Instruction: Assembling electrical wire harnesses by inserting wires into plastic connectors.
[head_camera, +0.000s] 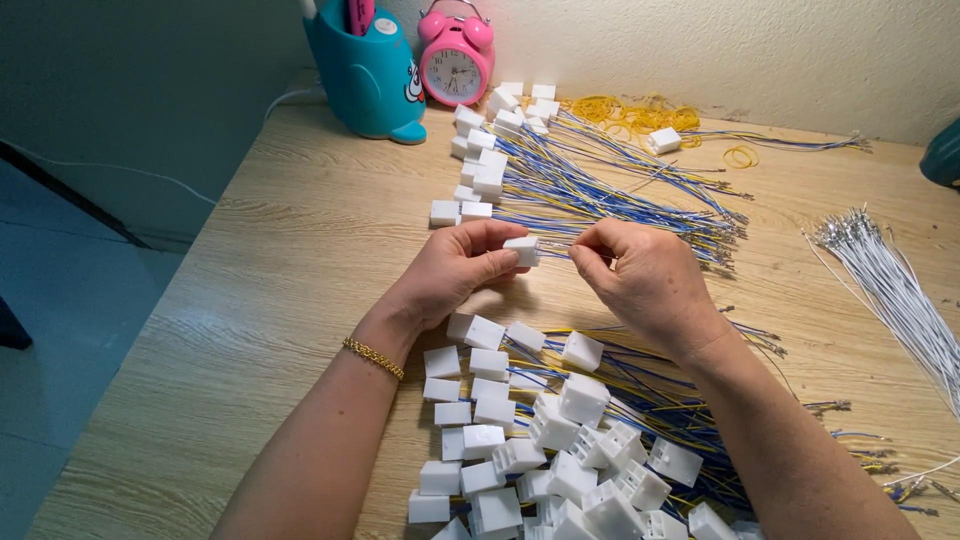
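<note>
My left hand (455, 268) pinches a small white plastic connector housing (523, 250) between thumb and fingers above the wooden table (290, 300). My right hand (645, 275) is closed on a thin wire (556, 248) whose end meets the connector's open side. Under my forearms lies a heap of white connectors with blue and yellow wires (560, 440). Beyond my hands, a second row of wired connectors (560, 180) fans out to the right.
A teal pen holder (365, 70) and a pink alarm clock (455, 60) stand at the back by the wall. Yellow rubber bands (640, 115) lie at the back. A bundle of white wires (890, 290) lies at the right. The table's left edge drops to the floor.
</note>
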